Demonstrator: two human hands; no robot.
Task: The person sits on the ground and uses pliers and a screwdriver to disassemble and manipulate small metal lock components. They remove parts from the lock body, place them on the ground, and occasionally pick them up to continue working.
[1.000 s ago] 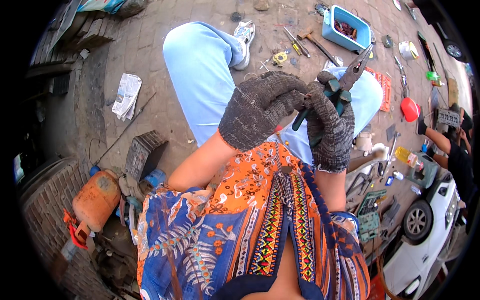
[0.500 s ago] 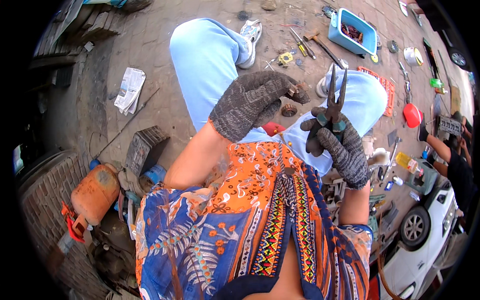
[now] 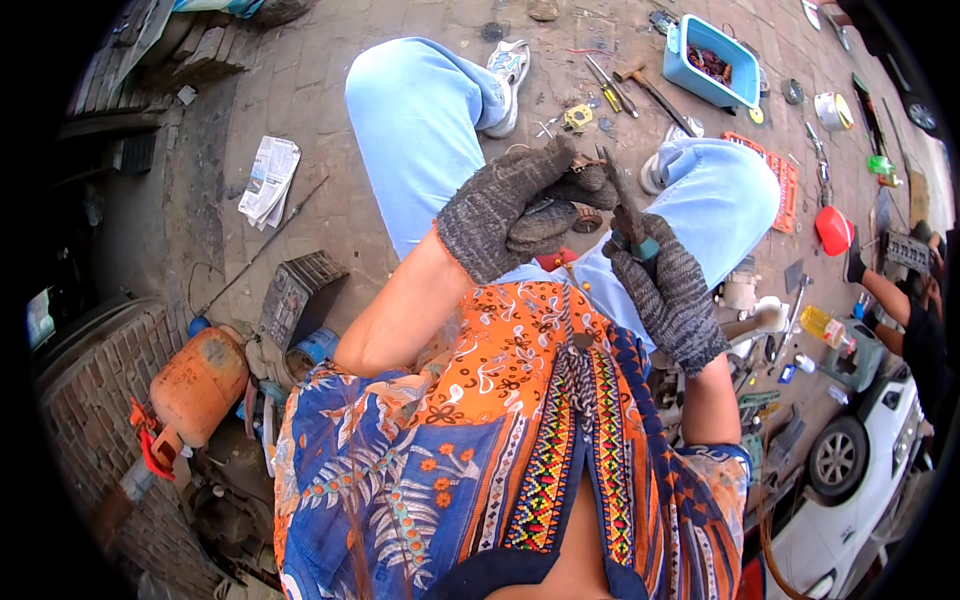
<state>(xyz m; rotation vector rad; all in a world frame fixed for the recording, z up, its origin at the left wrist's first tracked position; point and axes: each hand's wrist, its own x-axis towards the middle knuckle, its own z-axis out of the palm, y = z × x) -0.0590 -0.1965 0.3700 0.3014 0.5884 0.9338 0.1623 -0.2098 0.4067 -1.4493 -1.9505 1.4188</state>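
My left hand [image 3: 515, 215], in a dark grey knitted glove, pinches a small brownish metal piece [image 3: 582, 163] between thumb and fingers; its exact kind is too small to make out. My right hand [image 3: 675, 290], gloved alike, is wrapped round the green handles of long-nose pliers [image 3: 624, 190]. The pliers' dark jaws point up and slightly left, seen nearly edge-on, with the tips close to the metal piece; whether they touch it I cannot tell. Just beyond, between my legs, a round toothed part [image 3: 588, 220] lies on the ground, partly hidden by the left glove.
A blue basin [image 3: 710, 62] with dark reddish scraps stands far right, near a hammer [image 3: 655, 95], screwdrivers [image 3: 606, 90] and a yellow part [image 3: 578, 117]. An orange tray [image 3: 780, 170] lies beyond my right knee. Newspaper [image 3: 269, 182] and a rusty tank [image 3: 200, 385] are left.
My right hand has turned the pliers so their spread jaws now show edge-on, and brought them left toward the piece in my left hand. The left hand still pinches it.
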